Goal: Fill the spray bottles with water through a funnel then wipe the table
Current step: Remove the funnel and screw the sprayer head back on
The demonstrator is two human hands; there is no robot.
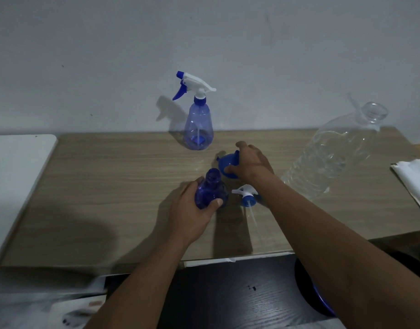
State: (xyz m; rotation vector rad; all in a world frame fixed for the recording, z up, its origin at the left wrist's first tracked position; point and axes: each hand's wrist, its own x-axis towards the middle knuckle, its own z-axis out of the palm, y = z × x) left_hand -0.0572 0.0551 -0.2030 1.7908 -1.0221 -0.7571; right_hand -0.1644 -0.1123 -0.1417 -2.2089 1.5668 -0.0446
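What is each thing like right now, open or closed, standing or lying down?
Near bottle: open, top off, upright, gripped by left hand.
Funnel: out of any bottle, gripped by right hand.
Spray top: unscrewed, lying on the table.
Far bottle: closed, top on, upright, looks empty.
Big clear bottle: uncapped, upright; water level unclear.
Paper: folded, lying flat.
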